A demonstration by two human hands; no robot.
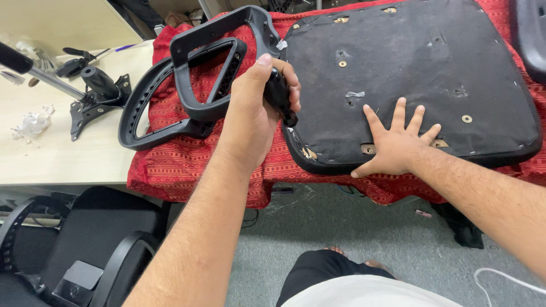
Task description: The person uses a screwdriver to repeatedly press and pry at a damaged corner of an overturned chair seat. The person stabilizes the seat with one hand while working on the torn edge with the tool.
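My left hand (259, 108) is closed around the lower end of a black plastic chair armrest (219, 34), holding it lifted beside the left edge of an upturned black chair seat (415, 62). My right hand (398, 142) lies flat, fingers spread, on the seat's near edge. The seat's underside faces up, with several brass screw inserts showing. A second black armrest (142, 122) lies flat on the red patterned cloth (176, 165) to the left, partly under the held one.
A chair tilt mechanism with a gas cylinder (94, 96) rests on the beige table (51, 159) at left. A clear plastic bag (31, 122) lies nearby. An assembled black chair (85, 244) stands below left on grey carpet. Another black part (532, 34) sits top right.
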